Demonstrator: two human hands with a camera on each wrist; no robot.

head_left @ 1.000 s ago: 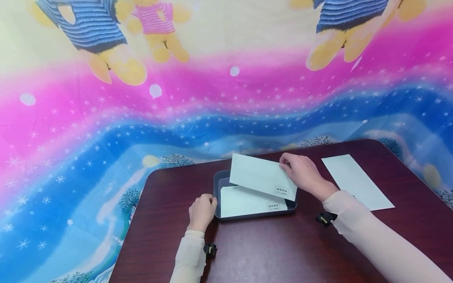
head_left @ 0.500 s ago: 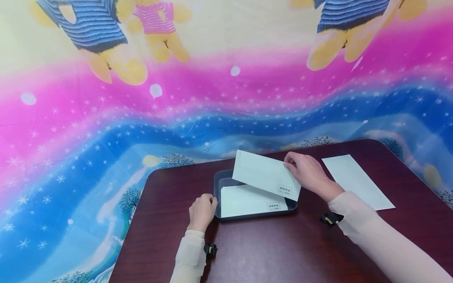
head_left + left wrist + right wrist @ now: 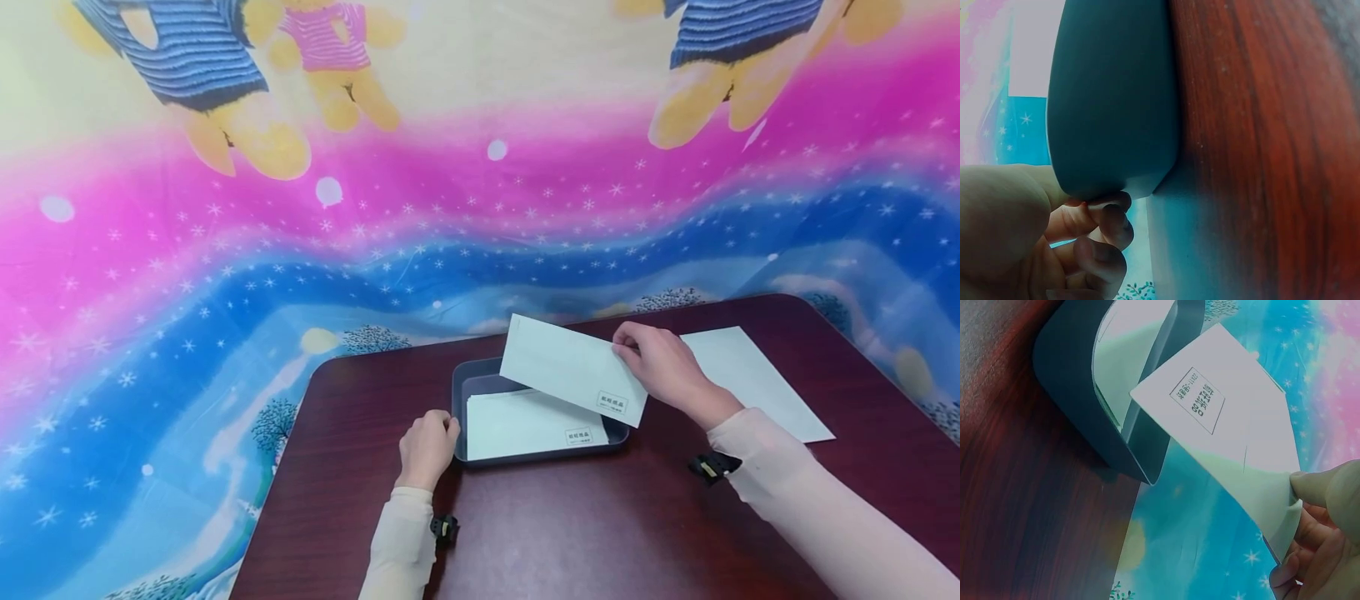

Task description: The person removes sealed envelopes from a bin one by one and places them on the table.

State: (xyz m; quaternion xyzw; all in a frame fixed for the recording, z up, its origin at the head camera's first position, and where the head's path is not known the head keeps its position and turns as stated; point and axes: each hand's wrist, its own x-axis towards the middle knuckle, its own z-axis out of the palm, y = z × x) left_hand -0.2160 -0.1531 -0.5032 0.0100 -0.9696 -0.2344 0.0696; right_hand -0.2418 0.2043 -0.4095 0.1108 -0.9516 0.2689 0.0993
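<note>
One dark worktop (image 3: 570, 533) carries a grey tray (image 3: 480, 385) near its far edge. Above the tray's right side slants an envelope (image 3: 566, 364), long axis running far left to near right, leftward of the right hand (image 3: 663, 367) (the nearer one), whose fingers pinch its right end. The left hand (image 3: 426, 450) pinches the tray's left end.

Cream sleeves (image 3: 401, 533), black wrist cameras (image 3: 445, 530)

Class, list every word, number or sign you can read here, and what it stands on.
Held envelope in the right hand: boxed print, seemingly ending "品"; the rest too blurred.
Top envelope in the tray: boxed print, too small to read.
Far-right envelope: no print visible.
</note>
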